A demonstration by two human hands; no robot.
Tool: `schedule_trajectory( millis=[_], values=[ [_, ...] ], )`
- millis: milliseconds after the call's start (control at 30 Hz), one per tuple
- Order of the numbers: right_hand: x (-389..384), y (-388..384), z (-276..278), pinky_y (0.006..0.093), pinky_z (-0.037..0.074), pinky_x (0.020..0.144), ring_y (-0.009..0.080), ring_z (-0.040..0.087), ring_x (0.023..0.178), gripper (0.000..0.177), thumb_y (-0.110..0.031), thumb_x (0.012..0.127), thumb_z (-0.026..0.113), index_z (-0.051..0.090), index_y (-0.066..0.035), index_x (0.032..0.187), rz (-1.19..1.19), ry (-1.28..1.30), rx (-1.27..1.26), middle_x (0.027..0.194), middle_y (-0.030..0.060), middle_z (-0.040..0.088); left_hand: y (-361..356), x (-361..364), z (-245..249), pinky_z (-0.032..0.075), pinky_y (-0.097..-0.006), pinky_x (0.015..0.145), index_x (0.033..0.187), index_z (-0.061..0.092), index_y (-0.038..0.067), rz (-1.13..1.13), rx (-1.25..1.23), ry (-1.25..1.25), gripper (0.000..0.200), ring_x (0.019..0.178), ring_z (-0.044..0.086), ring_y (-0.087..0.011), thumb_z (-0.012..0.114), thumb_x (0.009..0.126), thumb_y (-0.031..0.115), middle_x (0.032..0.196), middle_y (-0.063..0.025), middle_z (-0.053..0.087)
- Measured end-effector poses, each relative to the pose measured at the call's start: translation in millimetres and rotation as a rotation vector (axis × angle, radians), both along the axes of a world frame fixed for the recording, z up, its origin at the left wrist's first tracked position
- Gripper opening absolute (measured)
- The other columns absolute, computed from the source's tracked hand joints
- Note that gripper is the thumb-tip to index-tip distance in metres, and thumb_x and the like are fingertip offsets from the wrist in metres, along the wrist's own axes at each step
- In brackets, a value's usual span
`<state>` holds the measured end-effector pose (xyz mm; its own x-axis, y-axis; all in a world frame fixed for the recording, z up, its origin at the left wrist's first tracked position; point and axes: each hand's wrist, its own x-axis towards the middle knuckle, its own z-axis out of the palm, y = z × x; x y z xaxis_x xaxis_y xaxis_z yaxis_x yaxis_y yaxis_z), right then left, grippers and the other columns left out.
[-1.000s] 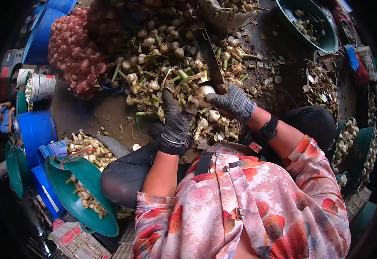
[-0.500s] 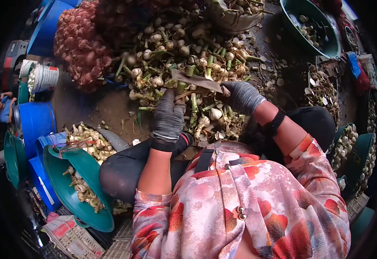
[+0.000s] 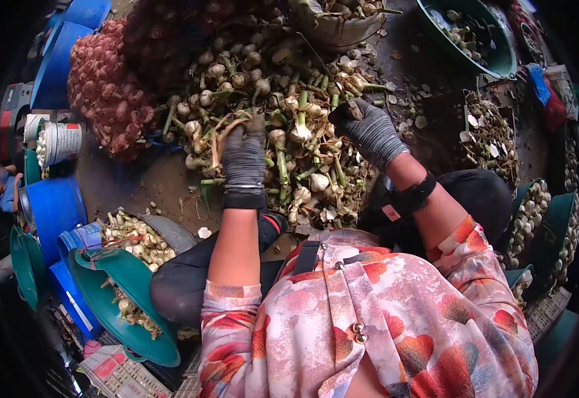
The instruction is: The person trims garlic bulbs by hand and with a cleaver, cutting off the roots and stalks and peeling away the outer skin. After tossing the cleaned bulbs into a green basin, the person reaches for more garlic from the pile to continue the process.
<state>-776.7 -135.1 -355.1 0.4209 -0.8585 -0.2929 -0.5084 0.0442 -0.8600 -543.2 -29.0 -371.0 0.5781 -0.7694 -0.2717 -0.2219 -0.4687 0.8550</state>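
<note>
My right hand [image 3: 374, 136], in a grey knit glove, is closed round the handle of a knife. The knife's blade [image 3: 319, 61] is turned nearly edge-on and points up and left over the garlic heap [image 3: 279, 142]. My left hand [image 3: 244, 162], gloved the same way, is over the left part of the heap with its fingers drawn together. Dry, curved garlic leaves [image 3: 220, 136] show beside its fingertips; what lies within the fingers is hidden. Around both hands are garlic bulbs with thick green stalks, such as a pale garlic bulb [image 3: 301, 131].
A red net sack of bulbs [image 3: 107, 93] stands upper left. Blue drums [image 3: 54, 205] and a green basin of garlic [image 3: 87, 285] are at left. Another green basin [image 3: 512, 63] sits upper right, near a pail [image 3: 342, 33]. Garlic-filled baskets [image 3: 531, 219] line the right.
The knife has swung from lying across a green garlic stalk at my left hand to pointing up and away. My hands are farther apart; the left has moved slightly left and forward.
</note>
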Motion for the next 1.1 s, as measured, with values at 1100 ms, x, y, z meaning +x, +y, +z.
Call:
schedule_trajectory(
  millis=[1100],
  values=[
    [31, 46, 25, 0.0256, 0.044, 0.048, 0.0096, 0.055, 0.054, 0.042, -0.044, 0.085, 0.07, 0.064, -0.005, 0.097, 0.105, -0.149, 0.396, 0.073, 0.0041, 0.065, 56, -37, 35, 0.047, -0.0364, 0.097, 0.132, 0.041, -0.001, -0.489, -0.488, 0.242, 0.069, 0.115, 0.054, -0.0245, 0.075, 0.083, 0.031, 0.127, -0.0138, 0.05]
  ],
)
